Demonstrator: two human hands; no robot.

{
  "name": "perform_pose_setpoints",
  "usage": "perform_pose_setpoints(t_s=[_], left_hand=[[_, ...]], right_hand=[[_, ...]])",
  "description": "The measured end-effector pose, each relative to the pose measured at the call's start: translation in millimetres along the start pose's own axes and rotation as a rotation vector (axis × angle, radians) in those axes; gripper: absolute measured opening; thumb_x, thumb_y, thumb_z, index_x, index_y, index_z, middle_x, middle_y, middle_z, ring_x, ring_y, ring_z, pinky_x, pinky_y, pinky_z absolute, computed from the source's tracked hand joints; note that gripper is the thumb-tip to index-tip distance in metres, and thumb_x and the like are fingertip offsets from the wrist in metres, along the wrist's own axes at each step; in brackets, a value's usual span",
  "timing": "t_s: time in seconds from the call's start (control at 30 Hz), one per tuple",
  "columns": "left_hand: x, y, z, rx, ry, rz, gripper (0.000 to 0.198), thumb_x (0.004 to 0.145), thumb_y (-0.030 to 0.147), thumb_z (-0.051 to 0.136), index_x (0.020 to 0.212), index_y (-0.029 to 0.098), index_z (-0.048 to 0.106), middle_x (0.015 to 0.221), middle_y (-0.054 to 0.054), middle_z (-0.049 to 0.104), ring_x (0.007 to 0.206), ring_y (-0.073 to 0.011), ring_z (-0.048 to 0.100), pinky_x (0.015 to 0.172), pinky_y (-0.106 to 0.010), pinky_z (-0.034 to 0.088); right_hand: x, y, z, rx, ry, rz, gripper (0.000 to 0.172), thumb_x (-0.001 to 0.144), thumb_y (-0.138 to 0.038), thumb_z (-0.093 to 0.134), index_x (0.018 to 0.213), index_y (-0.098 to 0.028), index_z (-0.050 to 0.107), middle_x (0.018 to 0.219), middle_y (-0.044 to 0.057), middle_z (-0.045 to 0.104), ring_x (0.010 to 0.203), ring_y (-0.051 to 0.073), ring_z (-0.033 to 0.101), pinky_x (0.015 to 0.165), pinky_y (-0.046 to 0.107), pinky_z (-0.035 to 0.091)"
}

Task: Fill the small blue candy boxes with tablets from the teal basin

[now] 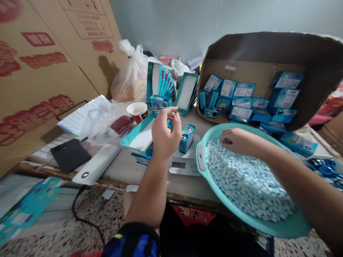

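My left hand (166,134) is raised over the table with its fingers loosely curved and a gap between thumb and fingers; I see nothing in it. Behind it stand a small blue candy box (160,102) and a shallow blue display tray (139,137). My right hand (235,141) is closed, low over the white and pale-blue candies (241,178) in a turquoise basin (223,198). Its fingertips are turned down, and what they hold is hidden. Between the hands, another blue box (187,138) stands upright on a white digital scale (184,167).
A large open carton (252,46) at the back right holds several blue boxes. Fanned stacks of blue trays (163,84) stand behind the left hand. At left are a paper cup (137,111), a white device (98,164), a dark flat pad (70,154) and a tall printed carton (53,71).
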State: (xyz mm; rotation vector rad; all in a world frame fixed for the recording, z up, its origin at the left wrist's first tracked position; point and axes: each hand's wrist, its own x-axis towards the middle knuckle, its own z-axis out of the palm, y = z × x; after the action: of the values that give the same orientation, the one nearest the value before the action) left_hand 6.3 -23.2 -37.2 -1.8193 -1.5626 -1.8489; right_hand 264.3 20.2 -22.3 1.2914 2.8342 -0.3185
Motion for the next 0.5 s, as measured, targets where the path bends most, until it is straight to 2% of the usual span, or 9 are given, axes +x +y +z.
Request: perform_pose_setpoints(t_s=[0.13, 0.23, 0.33, 0.4, 0.5], left_hand=[[1.4, -6.3, 2.6, -0.081, 0.024, -0.066, 0.017, 0.097, 0.028, 0.056, 0.108, 0.020, 0.066, 0.093, -0.003, 0.071, 0.087, -0.0155, 0.067, 0.082, -0.029, 0.055], [2.1, -13.3, 5.2, -0.133, 0.031, -0.112, 0.018, 0.096, 0.031, 0.057, 0.109, 0.020, 0.066, 0.094, -0.003, 0.070, 0.088, -0.0159, 0.068, 0.082, -0.030, 0.056], [2.7, -18.5, 6.3, -0.148, 0.025, -0.147, 0.020, 0.095, 0.032, 0.059, 0.109, 0.020, 0.066, 0.092, -0.003, 0.069, 0.087, -0.0164, 0.068, 0.081, -0.031, 0.055], [3.3, -19.9, 5.5, -0.145, 0.023, -0.168, 0.021, 0.094, 0.033, 0.060, 0.110, 0.019, 0.066, 0.090, -0.003, 0.067, 0.085, -0.0167, 0.067, 0.079, -0.030, 0.054], [3.9, -18.4, 3.4, -0.181, 0.039, -0.193, 0.025, 0.094, 0.035, 0.061, 0.113, 0.019, 0.064, 0.090, -0.003, 0.065, 0.084, -0.0170, 0.066, 0.078, -0.031, 0.054]], right_hand=[[9.7, -22.7, -26.2, 0.132, 0.213, -0.138, 0.017, 0.088, -0.006, 0.055, 0.080, -0.015, 0.067, 0.089, 0.007, 0.065, 0.075, 0.016, 0.056, 0.073, 0.028, 0.043], [26.7, -46.6, -37.0, 0.204, 0.352, -0.253, 0.013, 0.089, -0.009, 0.059, 0.084, -0.016, 0.069, 0.091, 0.005, 0.066, 0.079, 0.015, 0.058, 0.075, 0.027, 0.044], [47.1, -69.6, -33.6, 0.233, 0.346, -0.289, 0.011, 0.089, -0.008, 0.063, 0.089, -0.014, 0.072, 0.090, 0.005, 0.067, 0.080, 0.015, 0.059, 0.076, 0.027, 0.045], [55.1, -79.6, -28.0, 0.226, 0.287, -0.287, 0.016, 0.089, -0.008, 0.068, 0.102, -0.013, 0.074, 0.093, 0.005, 0.069, 0.082, 0.015, 0.061, 0.078, 0.027, 0.046], [47.0, -88.4, -26.4, 0.120, 0.253, -0.265, 0.026, 0.094, -0.013, 0.066, 0.119, -0.013, 0.072, 0.104, 0.009, 0.070, 0.089, 0.018, 0.064, 0.080, 0.029, 0.049]])
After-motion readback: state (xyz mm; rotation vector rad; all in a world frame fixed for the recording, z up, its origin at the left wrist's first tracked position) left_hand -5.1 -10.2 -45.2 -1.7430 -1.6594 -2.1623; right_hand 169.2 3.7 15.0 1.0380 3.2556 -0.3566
